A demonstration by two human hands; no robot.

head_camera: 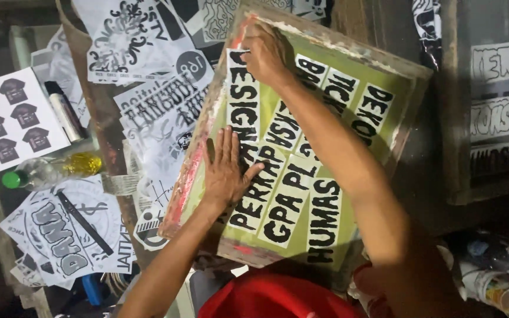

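My left hand [226, 171] flat, fingers spread, on screen frame [301, 141] — right hand [266, 54] curled, pressing paper strip [243, 103]. Strips look light, tearable; I'd grip frame by wooden edge.

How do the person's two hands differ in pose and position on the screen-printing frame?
The left hand lies flat, palm down with fingers spread, near the frame's near left side; the right hand is curled, fingers bent, at the far corner. The left hand rests partly on a white paper strip with black lettering; the right hand presses at the top end of another strip. Both hands are bare and touch the frame's green mesh.
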